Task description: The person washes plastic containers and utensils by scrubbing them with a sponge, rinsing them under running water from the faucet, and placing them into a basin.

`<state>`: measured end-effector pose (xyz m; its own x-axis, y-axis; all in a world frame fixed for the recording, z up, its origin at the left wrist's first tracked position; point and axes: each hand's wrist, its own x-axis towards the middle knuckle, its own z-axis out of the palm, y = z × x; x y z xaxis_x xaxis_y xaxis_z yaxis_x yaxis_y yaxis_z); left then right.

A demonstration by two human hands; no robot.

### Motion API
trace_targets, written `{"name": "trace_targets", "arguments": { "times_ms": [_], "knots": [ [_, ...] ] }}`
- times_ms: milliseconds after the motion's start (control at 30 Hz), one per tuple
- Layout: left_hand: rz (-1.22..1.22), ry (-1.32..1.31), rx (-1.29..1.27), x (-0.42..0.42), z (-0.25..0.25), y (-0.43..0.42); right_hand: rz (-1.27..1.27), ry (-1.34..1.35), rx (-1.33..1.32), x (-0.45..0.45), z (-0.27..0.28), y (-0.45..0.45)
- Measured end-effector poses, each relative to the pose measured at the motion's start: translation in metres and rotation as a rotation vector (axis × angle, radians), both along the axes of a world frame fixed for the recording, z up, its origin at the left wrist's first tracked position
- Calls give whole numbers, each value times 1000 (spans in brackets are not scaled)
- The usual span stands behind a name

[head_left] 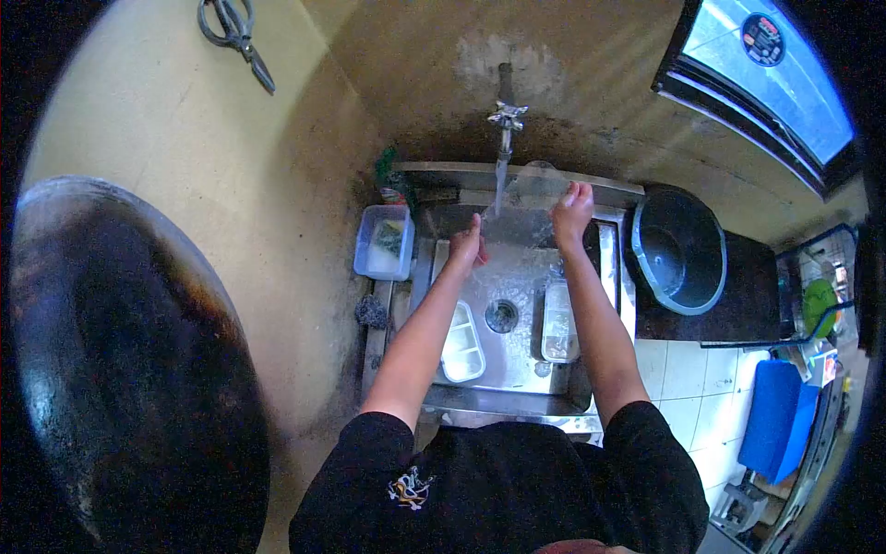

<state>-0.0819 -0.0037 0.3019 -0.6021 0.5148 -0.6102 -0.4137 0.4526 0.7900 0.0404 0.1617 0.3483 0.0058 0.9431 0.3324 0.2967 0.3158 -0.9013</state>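
A clear plastic piece (535, 187), perhaps a lid, is up between the two hands over the far part of the steel sink (521, 377), just beside the stream from the tap (507, 116) or under it; the glare hides which. Both hands seem to have it by opposite sides, probably so that its broad middle is free for the water and neither end sags. The left hand (467, 245) has its thumb raised and fingers curled, a partly closed grip that appears to hold the near-left edge, though the see-through rim is hard to trace. The right hand (572, 218) is bunched more tightly, with its fingertips drawn together at the right edge. Below, a divided tray (462, 343) and a second container (559, 325) lie on either side of the drain (501, 316), an arrangement that seems to leave the outflow uncovered. At the sink's left, a plastic tub (386, 271) holds what looks like a sponge, with a dark scrubber (371, 312) nearer the body, both presumably put there for easy reach. A big basin (663, 265) sits on the dark counter (755, 284) to the right, clear of the splashing.
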Motion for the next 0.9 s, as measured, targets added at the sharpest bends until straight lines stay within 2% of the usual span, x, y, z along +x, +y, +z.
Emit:
{"name": "trace_targets", "arguments": {
  "times_ms": [33, 100, 167, 233, 267, 300, 367, 400, 433, 467, 500, 533, 567, 600, 633, 700, 733, 767, 800, 900],
  "knots": [
    [-10, -5, 6, 3, 1, 5, 116, 40, -93, 15, -1, 1],
    [219, -668, 360, -2, -12, 20, 344, 356, -297, 43, 28, -20],
    [298, -655, 354, -19, -33, 41, 511, 423, -314, 67, 35, -35],
    [250, -255, 216, -33, -40, 57, 610, 431, -399, 89, 32, -48],
    [102, -18, 201, -33, -31, 64, 639, 430, -468, 99, 24, -48],
    [99, -20, 204, -38, -33, 70, 667, 430, -536, 109, 16, -49],
    [-176, 46, 264, -47, -36, 77, 652, 545, -629, 125, 6, -55],
    [-179, 44, 264, -36, -19, 74, 636, 550, -639, 128, 5, -62],
    [-244, -34, 85, -18, 15, 66, 603, 563, -614, 125, 12, -72],
    [-306, -111, -94, -8, 36, 60, 635, 435, -483, 120, 8, -81],
    [-302, -111, -97, -8, 34, 56, 662, 308, -357, 118, -2, -90],
    [-200, -513, -47, -10, 31, 53, 658, 49, -71, 116, -35, -94],
    [-90, -911, 9, -13, 26, 51, 663, -6, -59, 110, -9, -119],
    [-79, -1245, 154, -35, -25, 57, 696, -119, 180, 105, -23, -126],
    [-80, -1242, 153, -33, -16, 47, 817, -198, 207, 102, -13, -136],
    [-335, -645, 337, -21, 7, 22, 1023, -313, 293, 94, 9, -140],
    [-393, -624, 379, -32, -15, 23, 1050, -287, 160, 85, 6, -131],
    [-434, -485, 396, -32, -5, 17, 1076, -260, 27, 71, 1, -118],
    [-473, -347, 409, -30, 5, 12, 989, -156, -80, 47, -2, -103],
    [-358, -191, 387, -35, -7, 18, 1050, 547, -809, -26, 18, -60]
  ]
}}
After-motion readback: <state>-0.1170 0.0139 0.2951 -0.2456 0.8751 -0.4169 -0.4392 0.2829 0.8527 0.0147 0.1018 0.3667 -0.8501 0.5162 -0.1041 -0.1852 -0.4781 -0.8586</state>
